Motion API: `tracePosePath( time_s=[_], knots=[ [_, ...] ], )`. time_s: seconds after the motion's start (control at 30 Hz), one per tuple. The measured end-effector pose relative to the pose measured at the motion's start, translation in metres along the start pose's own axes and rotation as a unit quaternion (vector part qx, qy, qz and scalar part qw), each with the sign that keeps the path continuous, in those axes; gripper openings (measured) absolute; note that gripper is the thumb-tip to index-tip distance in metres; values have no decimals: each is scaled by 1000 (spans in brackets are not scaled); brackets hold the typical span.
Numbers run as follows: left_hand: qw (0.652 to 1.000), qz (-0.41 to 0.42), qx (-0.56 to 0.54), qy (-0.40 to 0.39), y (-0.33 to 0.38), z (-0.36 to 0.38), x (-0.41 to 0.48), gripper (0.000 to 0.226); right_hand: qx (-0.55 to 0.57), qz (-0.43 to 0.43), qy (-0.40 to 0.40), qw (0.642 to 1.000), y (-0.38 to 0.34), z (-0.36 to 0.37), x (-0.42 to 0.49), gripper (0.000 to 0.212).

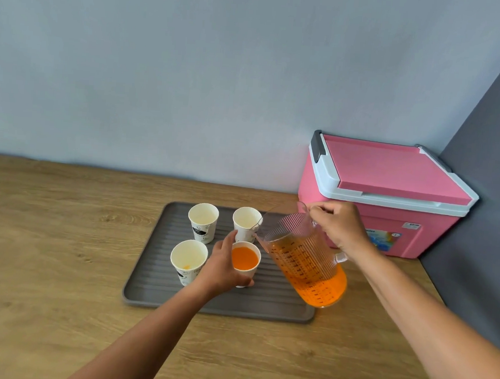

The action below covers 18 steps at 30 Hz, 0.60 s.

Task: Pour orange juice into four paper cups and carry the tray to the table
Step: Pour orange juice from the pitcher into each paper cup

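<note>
Head view: my left hand (223,264) wraps the filled cup (245,258) on the tray (152,295), my right hand (340,228) grips the tilted pitcher (306,258) over the tray's right edge, so tipping more could overflow that cup.

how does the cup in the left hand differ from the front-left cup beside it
The held cup is mostly full of orange juice; the front-left cup holds only a small orange trace. The left hand grips the held cup, not the front-left cup. Both are upright white paper cups.
</note>
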State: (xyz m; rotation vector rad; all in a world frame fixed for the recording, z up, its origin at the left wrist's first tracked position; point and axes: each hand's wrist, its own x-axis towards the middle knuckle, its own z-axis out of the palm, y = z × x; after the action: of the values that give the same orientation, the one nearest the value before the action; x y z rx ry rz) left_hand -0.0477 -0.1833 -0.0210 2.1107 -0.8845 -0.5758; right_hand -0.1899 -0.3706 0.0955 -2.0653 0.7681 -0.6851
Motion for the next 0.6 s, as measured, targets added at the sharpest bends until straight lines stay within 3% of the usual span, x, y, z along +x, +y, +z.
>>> tracePosePath(
  time_s=[0.17,0.27,0.33,0.47,0.6],
  knots=[
    [997,43,29,56,14,-23,-17,107,-7,-3,-5,1000,-4,2,4,16],
    [985,101,-30,136,14,-40,-23,81,-12,-8,-10,1000,-8,3,7,15],
    [973,119,-14,196,9,-52,-25,75,-15,-9,-16,1000,-13,5,9,17],
    [976,34,113,184,-22,-67,-21,111,-21,-16,-38,999,-21,11,12,18],
    [986,-59,108,109,-54,-64,-20,128,-18,-24,-45,999,-31,15,14,18]
  ],
)
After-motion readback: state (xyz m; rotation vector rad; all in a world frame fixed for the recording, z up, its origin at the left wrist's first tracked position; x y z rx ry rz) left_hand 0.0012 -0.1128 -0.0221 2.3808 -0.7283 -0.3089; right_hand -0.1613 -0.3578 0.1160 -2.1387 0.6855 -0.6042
